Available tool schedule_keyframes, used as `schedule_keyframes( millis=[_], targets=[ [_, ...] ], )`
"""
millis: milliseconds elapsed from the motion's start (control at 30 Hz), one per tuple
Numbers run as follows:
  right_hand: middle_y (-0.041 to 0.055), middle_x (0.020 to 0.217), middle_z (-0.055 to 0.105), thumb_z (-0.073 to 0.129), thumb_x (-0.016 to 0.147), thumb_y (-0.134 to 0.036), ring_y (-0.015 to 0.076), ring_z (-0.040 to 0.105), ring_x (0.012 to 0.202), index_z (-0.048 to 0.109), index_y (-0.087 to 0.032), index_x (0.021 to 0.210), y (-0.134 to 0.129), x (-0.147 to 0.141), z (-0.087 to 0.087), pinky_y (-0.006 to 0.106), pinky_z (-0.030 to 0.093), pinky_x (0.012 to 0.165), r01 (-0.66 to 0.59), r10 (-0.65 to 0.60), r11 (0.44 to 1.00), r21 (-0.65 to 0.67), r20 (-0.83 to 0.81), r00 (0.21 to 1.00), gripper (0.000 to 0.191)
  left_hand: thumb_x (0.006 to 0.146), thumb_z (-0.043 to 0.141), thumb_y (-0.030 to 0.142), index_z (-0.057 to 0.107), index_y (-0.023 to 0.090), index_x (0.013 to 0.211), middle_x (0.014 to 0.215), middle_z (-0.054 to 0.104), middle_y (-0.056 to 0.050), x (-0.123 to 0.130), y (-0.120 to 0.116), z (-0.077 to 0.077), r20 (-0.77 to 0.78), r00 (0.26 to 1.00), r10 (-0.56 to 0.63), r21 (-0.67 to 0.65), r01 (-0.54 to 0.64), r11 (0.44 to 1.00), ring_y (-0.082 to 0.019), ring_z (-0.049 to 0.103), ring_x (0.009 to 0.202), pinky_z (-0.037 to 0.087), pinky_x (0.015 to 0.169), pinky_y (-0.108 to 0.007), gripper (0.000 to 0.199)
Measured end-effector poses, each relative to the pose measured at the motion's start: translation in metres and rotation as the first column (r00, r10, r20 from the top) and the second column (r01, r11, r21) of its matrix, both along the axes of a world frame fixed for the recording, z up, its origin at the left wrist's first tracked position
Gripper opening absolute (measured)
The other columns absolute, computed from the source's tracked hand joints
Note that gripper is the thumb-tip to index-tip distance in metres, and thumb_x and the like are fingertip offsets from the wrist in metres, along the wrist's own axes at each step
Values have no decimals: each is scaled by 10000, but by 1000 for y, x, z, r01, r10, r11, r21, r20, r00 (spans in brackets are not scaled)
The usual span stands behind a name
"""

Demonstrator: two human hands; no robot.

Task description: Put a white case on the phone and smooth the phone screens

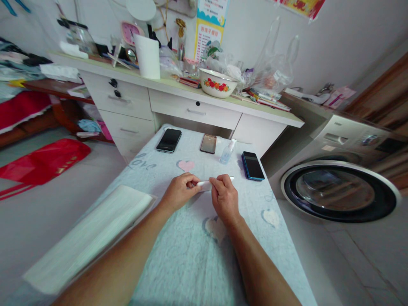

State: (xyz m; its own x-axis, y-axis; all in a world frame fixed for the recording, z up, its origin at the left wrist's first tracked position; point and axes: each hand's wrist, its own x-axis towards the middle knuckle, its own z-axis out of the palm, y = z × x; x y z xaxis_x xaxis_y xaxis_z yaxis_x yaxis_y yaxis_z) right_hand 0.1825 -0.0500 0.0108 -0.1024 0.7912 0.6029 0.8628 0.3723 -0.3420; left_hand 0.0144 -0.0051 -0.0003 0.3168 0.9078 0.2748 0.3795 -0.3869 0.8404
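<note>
Here, the left hand [181, 191] and right hand [225, 196] both pinch a slim white stick-like object [205, 183] above the cloth-covered tabletop's [178, 272] middle, its long axis running left to right, roughly parallel to the far edge.

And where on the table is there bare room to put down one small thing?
Bare cloth lies between left forearm and right forearm, and right of the latter, nearer than the blue-edged phone. A smaller bare patch is between the black phone and the phone case. It is tighter around the spray bottle, and crowded on the back counter.
</note>
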Motion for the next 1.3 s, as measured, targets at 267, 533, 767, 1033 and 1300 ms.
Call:
schedule_keyframes(
  millis=[267,533,767,1033,1300],
  targets=[
    [38,906,555,399,909,-179,123,535,748,640,-244,1039,-4,-17,-1,206,448,698,-103,104,993,-49,30,994,281,708,636,227,645,172,745,715,582,20,0,1,-2,20,1000,-14,-15,14,1000,-100,508,620,412,594,-217,66],
    [40,913,553,409,906,-171,124,543,763,644,-242,1056,-4,-15,1,206,451,719,-119,121,991,-60,26,992,288,709,629,215,639,165,725,694,571,23,0,-1,1,15,1000,-17,-11,17,1000,-98,497,618,404,594,-213,54],
    [52,927,541,444,877,-148,124,549,788,651,-202,1056,0,2,-3,215,463,748,-68,68,997,-21,-5,998,279,719,634,278,662,170,766,716,588,17,0,0,0,5,1000,-18,-35,18,999,-103,518,629,406,600,-213,120],
    [46,906,547,437,864,-130,126,546,797,672,-204,996,4,22,1,218,461,746,23,-23,1000,4,-35,999,279,704,641,259,672,177,780,712,587,23,-1,-1,4,-12,1000,-3,-20,3,1000,-108,533,641,423,621,-220,116],
    [43,876,544,446,855,-148,132,542,764,680,-193,970,9,40,-1,241,457,757,143,-140,989,30,-80,987,264,720,638,251,678,177,797,731,594,12,-3,-1,4,-9,1000,16,32,-15,999,-107,558,652,430,613,-214,114]
  ],
)
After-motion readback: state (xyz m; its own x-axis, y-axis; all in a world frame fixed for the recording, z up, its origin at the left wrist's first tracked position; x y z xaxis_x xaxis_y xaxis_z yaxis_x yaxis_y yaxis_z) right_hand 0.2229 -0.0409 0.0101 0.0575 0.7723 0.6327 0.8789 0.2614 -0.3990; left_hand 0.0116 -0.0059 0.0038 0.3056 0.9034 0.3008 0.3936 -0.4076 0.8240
